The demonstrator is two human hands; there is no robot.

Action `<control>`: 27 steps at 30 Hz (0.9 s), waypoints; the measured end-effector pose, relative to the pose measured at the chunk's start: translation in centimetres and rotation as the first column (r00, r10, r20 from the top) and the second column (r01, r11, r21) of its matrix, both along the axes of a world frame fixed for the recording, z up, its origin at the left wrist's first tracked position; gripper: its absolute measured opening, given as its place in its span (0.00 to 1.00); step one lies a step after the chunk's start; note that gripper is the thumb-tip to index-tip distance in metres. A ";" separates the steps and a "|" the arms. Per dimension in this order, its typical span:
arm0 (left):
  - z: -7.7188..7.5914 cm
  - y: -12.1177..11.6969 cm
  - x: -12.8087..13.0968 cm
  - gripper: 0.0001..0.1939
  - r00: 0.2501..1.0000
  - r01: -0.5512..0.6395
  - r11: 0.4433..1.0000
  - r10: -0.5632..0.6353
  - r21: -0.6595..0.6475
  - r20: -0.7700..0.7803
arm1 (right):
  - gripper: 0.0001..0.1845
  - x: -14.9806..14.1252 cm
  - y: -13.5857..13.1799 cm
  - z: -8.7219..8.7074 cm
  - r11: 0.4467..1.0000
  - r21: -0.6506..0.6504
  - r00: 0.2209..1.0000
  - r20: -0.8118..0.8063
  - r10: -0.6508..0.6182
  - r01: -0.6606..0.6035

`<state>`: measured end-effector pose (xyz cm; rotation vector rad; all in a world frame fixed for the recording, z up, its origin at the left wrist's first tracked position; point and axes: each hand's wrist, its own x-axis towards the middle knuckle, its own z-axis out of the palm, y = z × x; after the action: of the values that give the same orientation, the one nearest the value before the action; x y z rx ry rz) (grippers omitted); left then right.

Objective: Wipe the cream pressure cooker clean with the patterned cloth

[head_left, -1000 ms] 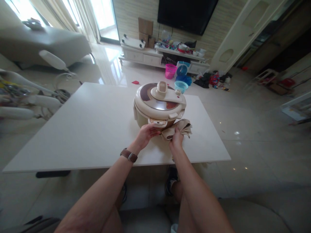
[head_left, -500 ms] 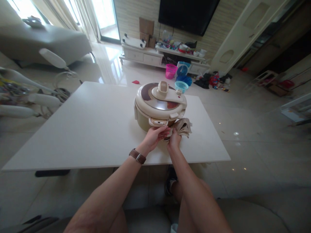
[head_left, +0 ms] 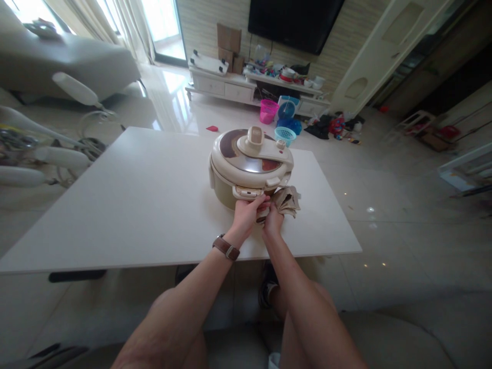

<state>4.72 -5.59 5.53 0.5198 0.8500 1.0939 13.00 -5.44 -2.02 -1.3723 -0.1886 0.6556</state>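
Note:
A cream pressure cooker (head_left: 249,165) with a brown and silver lid stands on the white table (head_left: 146,200). A crumpled beige cloth (head_left: 286,200) lies against its front right side. My left hand (head_left: 247,215), with a brown watch on the wrist, is closed on the near end of the cloth just under the cooker's front handle. My right hand (head_left: 272,221) sits right beside it, fingers pinched on the same cloth. Both hands touch each other at the cloth's near edge.
A grey sofa (head_left: 65,61) stands at the far left. A TV cabinet (head_left: 230,89) with clutter is at the back, with pink (head_left: 268,110) and blue baskets (head_left: 286,136) on the glossy floor. White tubular objects (head_left: 42,154) lie left of the table.
My left hand has slid right along the cooker's front until it meets my right hand on the cloth. The cloth is bunched tighter against the cooker.

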 end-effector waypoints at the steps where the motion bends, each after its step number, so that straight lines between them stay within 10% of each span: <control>1: 0.0 0.0 0.1 0.09 1.000 -0.010 1.000 0.010 0.008 0.002 | 0.21 0.2 0.1 -0.1 1.000 0.002 1.000 -0.006 0.007 -0.007; 10: -0.3 0.0 -1.0 0.13 0.999 -0.022 0.998 0.023 0.057 -0.022 | 0.21 3.3 0.7 -0.2 0.997 -0.065 0.998 -0.038 -0.046 0.044; 19: -0.4 2.4 -11.2 0.06 0.962 -0.185 0.981 0.192 0.053 -0.194 | 0.15 3.8 0.7 1.4 0.994 -0.063 0.986 -0.139 -0.093 0.085; 27: 0.2 5.1 -17.3 0.03 0.939 -0.342 0.939 0.343 0.024 -0.033 | 0.14 2.4 1.0 1.2 1.000 -0.017 0.973 -0.230 -0.026 0.023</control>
<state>-12.62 -0.51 5.76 0.4149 0.9878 1.4152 15.40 -4.41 -0.79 -1.2982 0.0189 0.7904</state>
